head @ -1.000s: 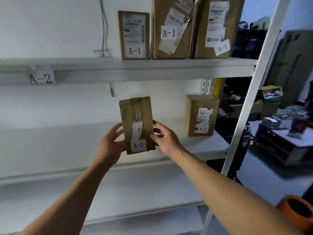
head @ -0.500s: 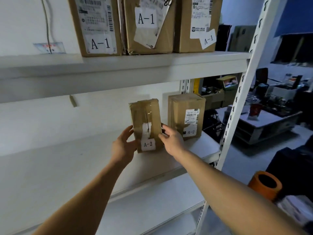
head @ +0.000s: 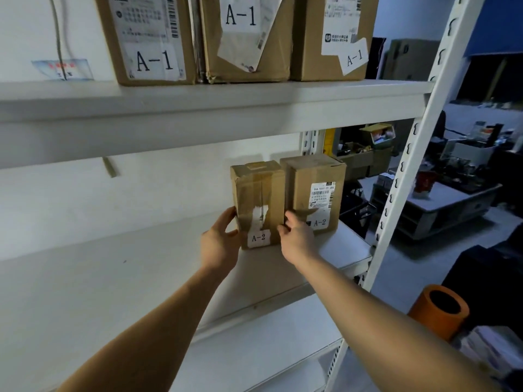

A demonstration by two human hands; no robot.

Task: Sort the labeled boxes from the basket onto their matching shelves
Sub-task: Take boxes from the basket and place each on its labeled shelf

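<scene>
A small taped cardboard box labelled A-2 [head: 259, 205] stands upright on the white middle shelf [head: 141, 267], pressed against a second A-2 box [head: 317, 190] to its right. My left hand [head: 219, 241] grips the box's lower left edge. My right hand [head: 297, 239] holds its lower right edge, fingers curled at the seam between the two boxes. Three larger boxes labelled A-1 [head: 152, 38] stand on the shelf above. The basket is out of view.
A white perforated upright [head: 407, 176] frames the shelf's right side. A lower shelf [head: 263, 343] lies below. An orange cylinder [head: 437, 311] stands on the floor at right, with a grey table [head: 452, 199] and clutter behind.
The held A-2 box moved right and back onto the middle shelf until it met the other A-2 box. The camera came closer to the shelves.
</scene>
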